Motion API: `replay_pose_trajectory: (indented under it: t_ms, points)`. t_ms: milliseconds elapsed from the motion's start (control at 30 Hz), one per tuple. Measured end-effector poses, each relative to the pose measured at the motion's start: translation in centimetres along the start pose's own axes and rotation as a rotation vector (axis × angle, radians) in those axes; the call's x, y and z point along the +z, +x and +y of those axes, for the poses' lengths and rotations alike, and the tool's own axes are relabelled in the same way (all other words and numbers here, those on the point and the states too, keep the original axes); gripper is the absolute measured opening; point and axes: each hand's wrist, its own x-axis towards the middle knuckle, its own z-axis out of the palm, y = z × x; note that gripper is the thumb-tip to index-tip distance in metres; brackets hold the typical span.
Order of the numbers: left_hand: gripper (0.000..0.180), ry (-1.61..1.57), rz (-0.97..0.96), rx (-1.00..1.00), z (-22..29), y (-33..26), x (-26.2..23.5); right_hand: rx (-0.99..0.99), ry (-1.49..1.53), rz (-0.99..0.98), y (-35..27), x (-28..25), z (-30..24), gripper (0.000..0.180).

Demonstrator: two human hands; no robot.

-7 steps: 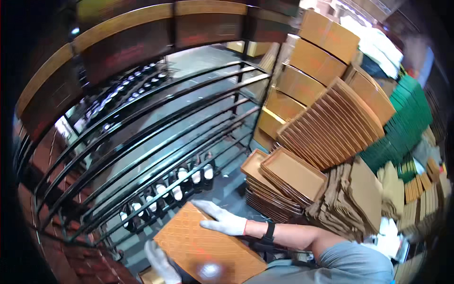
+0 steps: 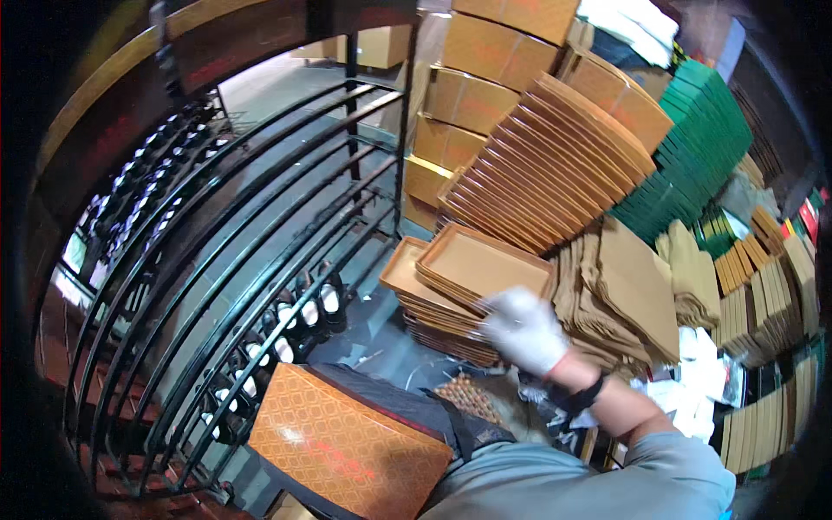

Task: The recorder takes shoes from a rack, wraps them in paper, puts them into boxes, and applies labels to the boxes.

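My right hand [image 2: 524, 331], in a white glove, is over the near edge of a stack of shallow brown cardboard trays [image 2: 487, 269]. Its fingers are smeared by motion, so whether they touch the trays is unclear. A dark band circles my right wrist. In front of my body lies an orange-brown patterned box lid or panel [image 2: 347, 442] with red print, tilted on dark cloth, and no hand of mine is seen on it. My left hand is out of view.
A black metal rack [image 2: 234, 251] stands at left, with black-and-white shoes [image 2: 282, 338] at its base. Stacked nested brown trays [image 2: 555, 165], closed cartons [image 2: 498, 48], green trays [image 2: 706, 147] and brown sheets [image 2: 637, 286] fill the right side. A beaded mat [image 2: 472, 399] lies beyond my lap.
My right hand has left the patterned piece and moved right to the tray stack. My left hand, earlier at the piece's left edge, has gone out of view. The view has turned right.
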Motion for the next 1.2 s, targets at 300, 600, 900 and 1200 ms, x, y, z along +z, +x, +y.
replay_pose_trajectory:
  t_ms: [300, 600, 900, 1200]
  points:
    - [0.063, -0.611, -0.021, 0.047, -3.0, -0.1, -16.5, 0.492, -0.775, -0.209, -7.6, -19.8, 22.0, 0.026]
    - [0.043, -0.537, 0.522, 0.464, 6.0, -2.2, -37.9, 0.561, 0.14, -0.002, -4.7, -22.3, 22.6, 0.019]
    - [0.056, -1.416, 0.167, 0.662, 13.8, 0.3, -45.5, 0.097, 0.595, -0.255, 4.0, -13.1, 2.9, 0.024]
    - [0.031, -1.408, -0.244, 0.464, 21.1, 0.4, -48.5, 0.156, 1.258, -0.855, 14.8, 5.7, -17.5, 0.026]
